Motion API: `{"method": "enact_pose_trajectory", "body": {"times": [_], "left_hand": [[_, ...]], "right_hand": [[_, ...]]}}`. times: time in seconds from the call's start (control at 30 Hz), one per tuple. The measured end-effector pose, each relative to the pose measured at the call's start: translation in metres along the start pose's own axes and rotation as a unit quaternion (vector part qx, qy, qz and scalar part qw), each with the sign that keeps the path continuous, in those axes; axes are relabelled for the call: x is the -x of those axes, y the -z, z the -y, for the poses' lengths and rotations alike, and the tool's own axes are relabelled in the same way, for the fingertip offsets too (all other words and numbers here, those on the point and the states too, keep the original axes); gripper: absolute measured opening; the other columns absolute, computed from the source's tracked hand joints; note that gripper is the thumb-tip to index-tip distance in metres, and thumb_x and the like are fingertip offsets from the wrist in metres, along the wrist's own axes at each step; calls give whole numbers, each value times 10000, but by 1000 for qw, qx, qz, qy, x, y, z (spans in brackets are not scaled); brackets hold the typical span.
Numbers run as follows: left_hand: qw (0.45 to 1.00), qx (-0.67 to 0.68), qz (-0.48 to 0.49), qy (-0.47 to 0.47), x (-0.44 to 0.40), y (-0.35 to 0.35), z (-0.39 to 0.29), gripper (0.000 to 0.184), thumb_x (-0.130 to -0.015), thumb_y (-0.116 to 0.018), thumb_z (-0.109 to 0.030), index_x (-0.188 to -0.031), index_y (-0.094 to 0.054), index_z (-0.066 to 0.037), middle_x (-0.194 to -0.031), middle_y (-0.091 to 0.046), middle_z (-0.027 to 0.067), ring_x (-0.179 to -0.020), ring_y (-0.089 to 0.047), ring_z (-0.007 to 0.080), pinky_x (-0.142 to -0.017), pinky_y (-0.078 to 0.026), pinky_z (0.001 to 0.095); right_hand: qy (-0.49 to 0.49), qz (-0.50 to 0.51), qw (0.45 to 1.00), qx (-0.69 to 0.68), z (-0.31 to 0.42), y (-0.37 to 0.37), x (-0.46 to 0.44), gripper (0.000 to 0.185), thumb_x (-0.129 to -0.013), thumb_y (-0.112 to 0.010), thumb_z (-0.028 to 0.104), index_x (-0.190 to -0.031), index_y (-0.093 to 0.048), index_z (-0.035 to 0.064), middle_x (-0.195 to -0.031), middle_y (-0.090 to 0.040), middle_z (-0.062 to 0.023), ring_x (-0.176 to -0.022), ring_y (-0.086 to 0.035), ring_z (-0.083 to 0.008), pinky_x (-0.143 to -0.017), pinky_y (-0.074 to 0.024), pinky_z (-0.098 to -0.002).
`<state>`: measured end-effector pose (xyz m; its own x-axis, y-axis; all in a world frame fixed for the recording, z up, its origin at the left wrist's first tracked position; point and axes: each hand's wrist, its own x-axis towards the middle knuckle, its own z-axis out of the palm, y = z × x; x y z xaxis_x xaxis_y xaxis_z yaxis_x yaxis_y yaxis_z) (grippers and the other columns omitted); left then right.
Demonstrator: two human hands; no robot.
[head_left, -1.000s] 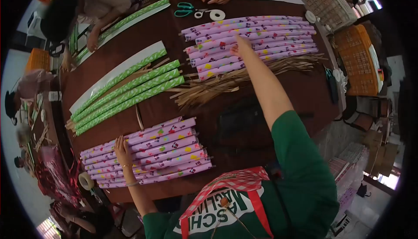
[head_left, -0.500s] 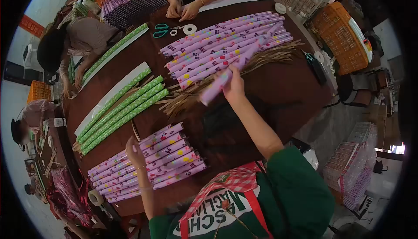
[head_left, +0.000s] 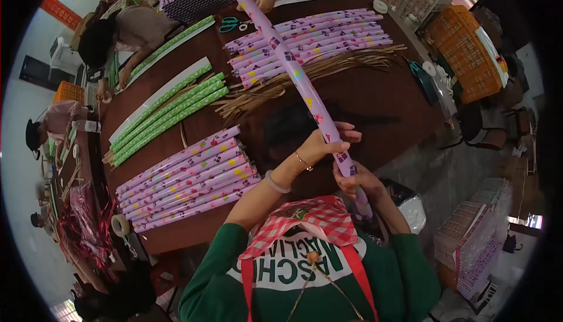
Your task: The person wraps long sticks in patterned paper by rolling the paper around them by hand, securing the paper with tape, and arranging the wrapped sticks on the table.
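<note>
Right grip (head_left: pixel 359 180) around purple roll (head_left: pixel 301 84), strips (head_left: pixel 267 94) beyond

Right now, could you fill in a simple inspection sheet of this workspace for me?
Surface: dark brown tabletop, partly covered with materials.
Job's things: purple patterned tube held at a slant; two groups of similar tubes lie on the table, with green tubes and brown strips.
Clutter: teal-handled scissors and a white roll toward the far side.
Hands: right hand grips the slanted tube near its close end; left hand touches it farther along, fingers outstretched.
Cables: nothing clearly seen.
Surroundings: co-workers at the table; orange basket off to the right.
</note>
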<state>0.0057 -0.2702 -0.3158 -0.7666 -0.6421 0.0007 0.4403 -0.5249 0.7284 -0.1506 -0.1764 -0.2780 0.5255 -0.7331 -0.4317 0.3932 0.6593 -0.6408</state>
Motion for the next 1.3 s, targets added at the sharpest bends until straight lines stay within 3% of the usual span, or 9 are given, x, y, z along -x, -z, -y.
{"method": "enact_pose_trajectory", "body": {"times": [0.33,0.53,0.6,0.67,0.8,0.93,1.07,1.17,1.3], "left_hand": [[954,-50,-248,-164,46,47,-69,282,-824,-585,-107,-1035,-485,51,-950,-613,179,-904,-613,282,-850,-482,393],[875,-118,-371,-289,88,62,-145,203,-879,-541,-210,-860,-524,-8,-773,-589,99,-679,-606,191,-583,-540,332],[807,-131,-427,-387,101,67,-169,184,-874,-571,-202,-832,-554,-24,-745,-595,82,-644,-580,165,-595,-476,284],[792,-163,-395,-437,121,55,-194,173,-878,-566,-196,-856,-549,-26,-766,-605,73,-676,-583,159,-637,-490,290],[742,-175,-405,-505,147,45,-210,226,-887,-559,-247,-888,-542,-21,-822,-592,77,-755,-595,180,-767,-494,320],[678,-138,-521,-500,151,46,-192,288,-875,-576,-277,-894,-552,9,-786,-607,86,-739,-595,160,-670,-503,285],[651,-100,-599,-455,180,75,-178,281,-856,-609,-266,-900,-542,3,-792,-600,91,-744,-599,178,-652,-508,294],[659,-100,-569,-483,206,75,-168,279,-859,-605,-254,-910,-521,8,-829,-590,100,-754,-605,199,-685,-510,295],[647,-105,-585,-477,238,90,-150,280,-862,-597,-265,-927,-534,0,-818,-595,90,-759,-609,202,-693,-512,290]], "right_hand": [[-114,196,954,195,-12,9,-26,409,-678,-669,141,-1031,-476,68,-829,-507,11,-735,-504,-73,-624,-427,-216],[-56,138,935,321,-8,-10,-59,473,-752,-651,163,-1158,-434,52,-787,-518,-28,-666,-540,-96,-594,-445,-257],[31,50,893,447,-17,-9,-79,433,-768,-638,192,-1130,-451,42,-791,-546,-55,-684,-581,-171,-601,-455,-319],[245,-58,679,690,-21,5,-102,391,-763,-647,212,-1083,-478,64,-785,-557,-80,-689,-581,-254,-619,-454,-377],[395,-164,581,692,8,1,-116,316,-741,-658,205,-1008,-524,102,-854,-559,-69,-811,-560,-270,-729,-426,-386],[361,-146,600,699,33,15,-113,376,-770,-664,228,-1094,-534,88,-965,-565,-62,-871,-559,-216,-801,-415,-339],[168,12,950,264,36,70,-117,636,-817,-609,412,-1310,-372,88,-1157,-536,-112,-1087,-515,-220,-905,-400,-369],[248,-165,484,822,1,108,-115,818,-714,-677,439,-1368,-296,132,-1395,-278,-161,-1313,-229,-318,-1051,-192,-506],[191,-63,441,875,-31,112,-127,1126,-551,-767,488,-1426,-127,185,-1432,-198,-158,-1315,-191,-375,-1042,-138,-576]]}}
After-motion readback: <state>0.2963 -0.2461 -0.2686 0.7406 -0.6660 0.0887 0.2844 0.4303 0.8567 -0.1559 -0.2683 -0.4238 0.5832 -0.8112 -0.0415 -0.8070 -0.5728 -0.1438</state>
